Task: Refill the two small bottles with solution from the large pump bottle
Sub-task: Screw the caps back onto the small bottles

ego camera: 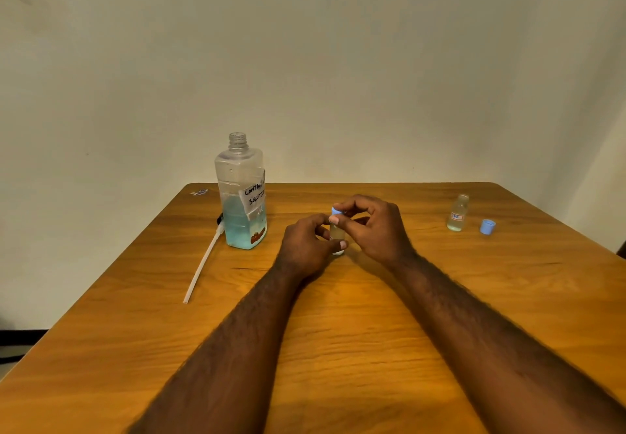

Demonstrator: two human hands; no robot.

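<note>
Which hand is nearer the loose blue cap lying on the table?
Right: the right hand lies left of the loose blue cap; the left hand is even farther left.

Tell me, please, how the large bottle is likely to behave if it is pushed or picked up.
The large bottle is tall on a narrow base, so a high push could tip it. Its neck is uncapped, so tipping would likely spill. Roughly half full of blue liquid, it probably feels fairly heavy.
</note>
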